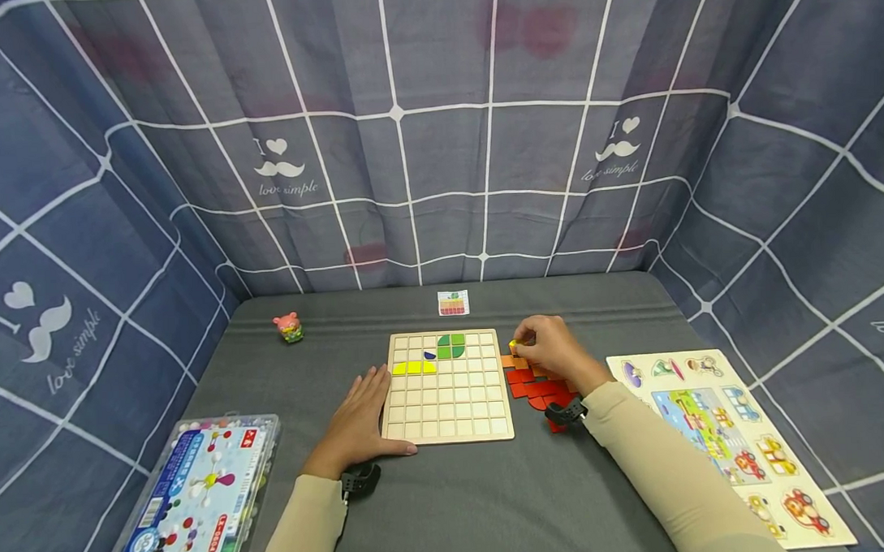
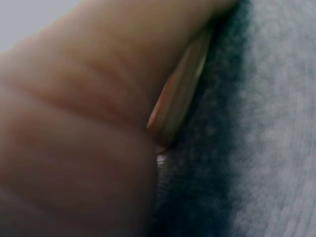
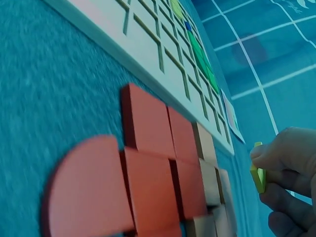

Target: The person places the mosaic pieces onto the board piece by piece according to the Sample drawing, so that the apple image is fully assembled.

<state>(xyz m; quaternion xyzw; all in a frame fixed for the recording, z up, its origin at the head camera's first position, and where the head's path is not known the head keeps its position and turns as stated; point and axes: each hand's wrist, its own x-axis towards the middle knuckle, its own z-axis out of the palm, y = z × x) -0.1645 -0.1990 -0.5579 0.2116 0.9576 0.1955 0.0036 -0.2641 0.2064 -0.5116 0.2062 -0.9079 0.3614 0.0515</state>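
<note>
While the right hand (image 1: pixel 550 345) stands just off the far right part of the pale board (image 1: pixel 447 414), its fingers are closed to a narrow pinch, thumb against fingertips, and have hold of a small yellow piece (image 3: pixel 258 170), which shows above the worktop (image 1: pixel 450 503) in the right wrist view. What matters most in space is how that piece lies to the yellow row (image 1: pixel 413 368) on the board: the row runs left to right, third from the far edge, and starts at the left side, so from the pinching fingers it lies to the left and slightly nearer the person, with several pale cells between its right end and the piece. Seen nearly edge-on, the piece has its longer visible side running roughly up and down in the right wrist view; whether it is square or cut to another shape, I cannot tell. Of the two hands, the left hand (image 1: pixel 362 417) is nearer the row, but its fingers lie out along the board's left side with the thumb by the near left corner, spread rather than curled, and pinch nothing that shows. Just beyond the row's right end sits a small blue piece (image 1: pixel 430 355), with green pieces (image 1: pixel 451 346) to its right, while orange pieces (image 1: pixel 508 360) and red pieces (image 1: pixel 522 379) lie beside the board's right edge, near the right hand
</note>
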